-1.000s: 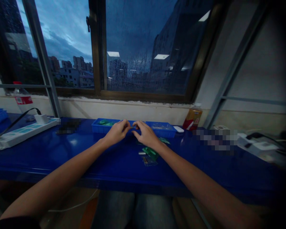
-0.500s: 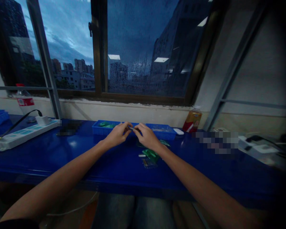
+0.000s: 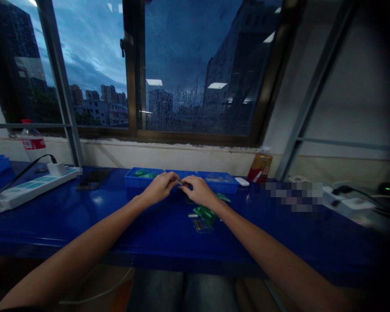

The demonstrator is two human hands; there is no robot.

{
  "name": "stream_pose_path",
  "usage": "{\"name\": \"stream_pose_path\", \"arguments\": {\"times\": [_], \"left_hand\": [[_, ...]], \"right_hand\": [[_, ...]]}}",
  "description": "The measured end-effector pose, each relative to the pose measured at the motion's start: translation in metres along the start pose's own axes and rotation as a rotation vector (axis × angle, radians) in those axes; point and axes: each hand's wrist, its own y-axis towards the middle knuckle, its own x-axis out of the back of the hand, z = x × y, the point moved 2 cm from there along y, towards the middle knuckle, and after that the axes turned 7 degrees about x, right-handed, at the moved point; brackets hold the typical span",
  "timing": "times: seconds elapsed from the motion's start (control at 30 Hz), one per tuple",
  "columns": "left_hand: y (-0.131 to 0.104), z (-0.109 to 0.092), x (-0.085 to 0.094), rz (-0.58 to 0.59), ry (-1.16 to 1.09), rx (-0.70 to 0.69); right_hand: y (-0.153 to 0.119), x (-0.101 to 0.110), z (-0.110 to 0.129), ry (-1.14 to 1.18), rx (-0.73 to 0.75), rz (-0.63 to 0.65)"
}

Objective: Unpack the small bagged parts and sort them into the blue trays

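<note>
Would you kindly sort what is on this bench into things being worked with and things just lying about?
In hand:
left hand and right hand pinching a small part
blue plastic trays
green circuit pieces

Lying about:
white power strip
clear plastic bottle with red label
amber drink bottle

1. A white power strip is lying at the bench's left end, a plug sitting in it.
2. A plastic bottle is standing on the sill.
3. An orange bottle is standing near the window frame.
4. Rain is streaking the window.
</note>
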Motion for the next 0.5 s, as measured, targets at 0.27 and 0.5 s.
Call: {"name": "stream_pose_path", "arguments": {"times": [0.27,0.5], "left_hand": [[-0.0007,0.0019,-0.0056,0.017,-0.029,0.004],[0.0,0.0032,-0.0049,0.017,0.037,0.072]], "right_hand": [[-0.0027,-0.0009,-0.0014,-0.054,-0.034,0.013],[-0.0026,0.004,0.0071,-0.111,-0.048,-0.071]]}}
